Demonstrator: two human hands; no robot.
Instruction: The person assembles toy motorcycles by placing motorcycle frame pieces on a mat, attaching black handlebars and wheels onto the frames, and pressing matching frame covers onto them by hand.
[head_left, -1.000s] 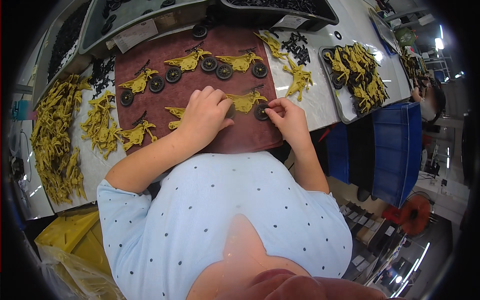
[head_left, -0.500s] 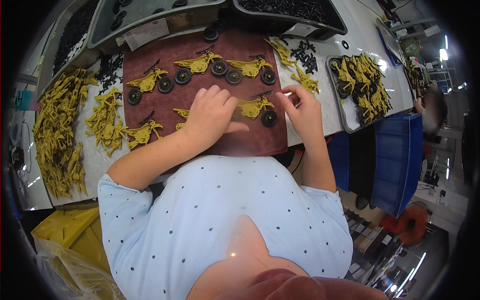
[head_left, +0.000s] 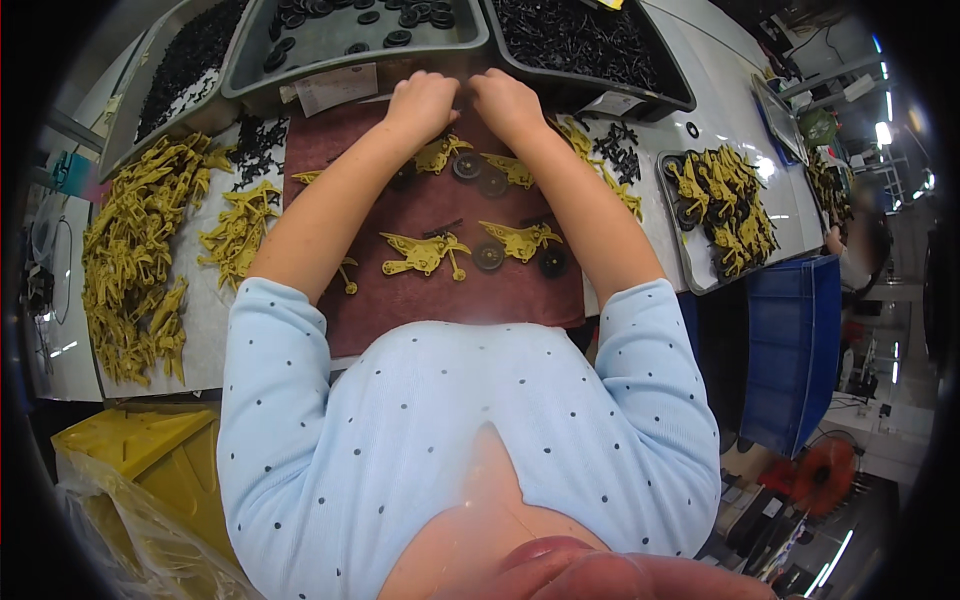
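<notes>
My left hand [head_left: 423,106] and my right hand [head_left: 505,104] are side by side at the far edge of a maroon cloth [head_left: 400,310], just in front of the bins. The fingers of both curl inward, and whatever they hold is hidden. Between and below my forearms lie yellow plastic toy motorbike bodies. The nearer pair is one with no wheel fitted [head_left: 425,254] and one beside black wheels [head_left: 521,240]. One wheel [head_left: 552,261] sits at its right end, another [head_left: 488,257] at its left. Farther bodies [head_left: 437,154] are partly covered by my arms.
Yellow bodies are heaped [head_left: 135,265] at the left. A grey bin of wheels [head_left: 355,62] and a black bin of small dark parts [head_left: 640,95] stand behind the cloth. At the right is a tray [head_left: 692,245] of wheeled yellow bodies, with blue crates [head_left: 790,345] below.
Both hands have moved away from the near row to the cloth's far edge and come close together. The view has shifted, showing more of the bins.
</notes>
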